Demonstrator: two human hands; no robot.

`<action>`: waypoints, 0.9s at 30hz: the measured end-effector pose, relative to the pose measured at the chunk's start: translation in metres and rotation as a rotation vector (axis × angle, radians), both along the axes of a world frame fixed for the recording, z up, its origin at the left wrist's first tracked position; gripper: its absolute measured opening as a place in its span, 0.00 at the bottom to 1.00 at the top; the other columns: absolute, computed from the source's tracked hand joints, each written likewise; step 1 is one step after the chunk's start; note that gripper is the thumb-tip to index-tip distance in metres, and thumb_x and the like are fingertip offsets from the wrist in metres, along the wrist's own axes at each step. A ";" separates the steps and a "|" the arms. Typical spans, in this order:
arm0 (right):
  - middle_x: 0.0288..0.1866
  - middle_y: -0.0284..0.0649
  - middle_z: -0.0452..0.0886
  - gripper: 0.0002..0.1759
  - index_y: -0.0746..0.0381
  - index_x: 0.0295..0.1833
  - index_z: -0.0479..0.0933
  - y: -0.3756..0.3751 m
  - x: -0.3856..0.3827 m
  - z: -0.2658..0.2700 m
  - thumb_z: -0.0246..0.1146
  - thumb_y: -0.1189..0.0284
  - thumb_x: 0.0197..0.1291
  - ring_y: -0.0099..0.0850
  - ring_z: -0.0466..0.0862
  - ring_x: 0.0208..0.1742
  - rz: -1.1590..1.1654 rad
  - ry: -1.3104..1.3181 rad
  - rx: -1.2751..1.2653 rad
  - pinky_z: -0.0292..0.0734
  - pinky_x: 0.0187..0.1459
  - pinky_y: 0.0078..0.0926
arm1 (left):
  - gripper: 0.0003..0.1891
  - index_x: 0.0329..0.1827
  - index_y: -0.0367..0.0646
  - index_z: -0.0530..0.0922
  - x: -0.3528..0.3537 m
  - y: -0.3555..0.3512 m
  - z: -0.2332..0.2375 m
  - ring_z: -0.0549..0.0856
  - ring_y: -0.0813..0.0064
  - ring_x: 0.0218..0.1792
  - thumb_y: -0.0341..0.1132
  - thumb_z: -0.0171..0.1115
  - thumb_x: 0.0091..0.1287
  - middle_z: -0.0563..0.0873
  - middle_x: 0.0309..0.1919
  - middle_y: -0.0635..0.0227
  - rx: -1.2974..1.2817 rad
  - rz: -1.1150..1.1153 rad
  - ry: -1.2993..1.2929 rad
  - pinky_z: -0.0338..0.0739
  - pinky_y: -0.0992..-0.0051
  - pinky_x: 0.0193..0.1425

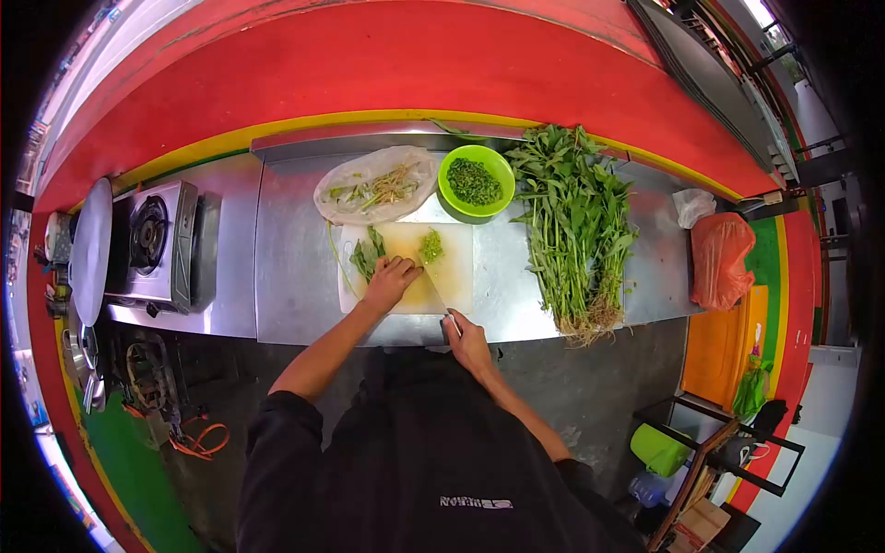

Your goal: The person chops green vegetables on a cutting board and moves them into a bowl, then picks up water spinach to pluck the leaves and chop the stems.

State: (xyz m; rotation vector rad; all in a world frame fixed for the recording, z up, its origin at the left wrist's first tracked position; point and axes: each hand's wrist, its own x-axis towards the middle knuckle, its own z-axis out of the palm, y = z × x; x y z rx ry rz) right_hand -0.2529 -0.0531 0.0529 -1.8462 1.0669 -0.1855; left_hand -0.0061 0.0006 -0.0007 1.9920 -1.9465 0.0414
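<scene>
On a white cutting board (456, 241), my left hand (392, 282) presses down on a bunch of green leafy stems (366, 254), its fingers bent together. My right hand (468, 339) grips the handle of a knife (434, 289), whose blade points up and left, close to my left fingertips. A small pile of chopped green pieces (430, 246) lies on the board just beyond the blade. Behind the board stands a lime green bowl (506, 172) holding chopped dark greens (474, 182). Left of the bowl is a clear plastic bag (333, 208) with roots and stem scraps on it.
A large heap of leafy stems with roots (576, 230) covers the steel counter (300, 290) at right. Farther right sit a red plastic bag (722, 261) and a white bag (693, 207). At left is a gas stove (157, 241). A red wall (415, 64) rises behind.
</scene>
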 end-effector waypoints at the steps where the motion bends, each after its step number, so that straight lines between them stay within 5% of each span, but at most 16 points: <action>1: 0.33 0.55 0.87 0.23 0.64 0.64 0.81 -0.001 0.003 0.007 0.58 0.58 0.78 0.44 0.91 0.36 -0.020 -0.013 0.061 0.81 0.40 0.38 | 0.16 0.54 0.53 0.86 0.000 0.000 0.000 0.81 0.74 0.51 0.31 0.59 0.65 0.81 0.43 0.75 0.001 0.001 -0.003 0.68 0.60 0.59; 9: 0.34 0.55 0.87 0.23 0.64 0.65 0.81 0.003 -0.007 0.006 0.60 0.58 0.77 0.40 0.90 0.36 -0.029 -0.009 0.118 0.81 0.39 0.37 | 0.17 0.54 0.53 0.87 -0.002 0.001 -0.005 0.82 0.74 0.51 0.30 0.60 0.64 0.82 0.43 0.76 0.013 0.023 0.047 0.66 0.58 0.59; 19: 0.38 0.56 0.88 0.23 0.64 0.66 0.79 -0.005 0.008 -0.001 0.58 0.58 0.78 0.49 0.91 0.39 0.013 -0.003 0.073 0.82 0.42 0.41 | 0.17 0.54 0.53 0.87 -0.001 0.002 -0.007 0.82 0.73 0.51 0.30 0.60 0.65 0.82 0.43 0.75 0.020 0.036 0.128 0.67 0.59 0.62; 23: 0.33 0.49 0.88 0.23 0.63 0.67 0.80 -0.003 0.002 -0.003 0.58 0.59 0.78 0.35 0.87 0.33 -0.009 0.010 0.132 0.81 0.40 0.35 | 0.17 0.53 0.52 0.87 -0.003 0.000 -0.008 0.83 0.74 0.51 0.28 0.60 0.63 0.83 0.44 0.75 -0.004 0.051 0.112 0.66 0.60 0.60; 25: 0.37 0.60 0.88 0.26 0.64 0.67 0.79 0.000 -0.002 -0.001 0.58 0.56 0.77 0.53 0.91 0.38 -0.014 -0.008 0.146 0.82 0.45 0.43 | 0.17 0.52 0.52 0.88 -0.005 0.000 -0.007 0.83 0.74 0.51 0.26 0.61 0.62 0.84 0.44 0.75 -0.006 0.061 0.116 0.65 0.61 0.58; 27: 0.38 0.62 0.87 0.26 0.65 0.66 0.79 0.002 -0.005 -0.004 0.58 0.56 0.76 0.56 0.90 0.41 -0.010 -0.058 0.125 0.82 0.46 0.44 | 0.16 0.51 0.52 0.87 -0.005 0.000 -0.006 0.83 0.74 0.50 0.26 0.61 0.62 0.83 0.42 0.75 -0.027 0.056 0.100 0.65 0.61 0.58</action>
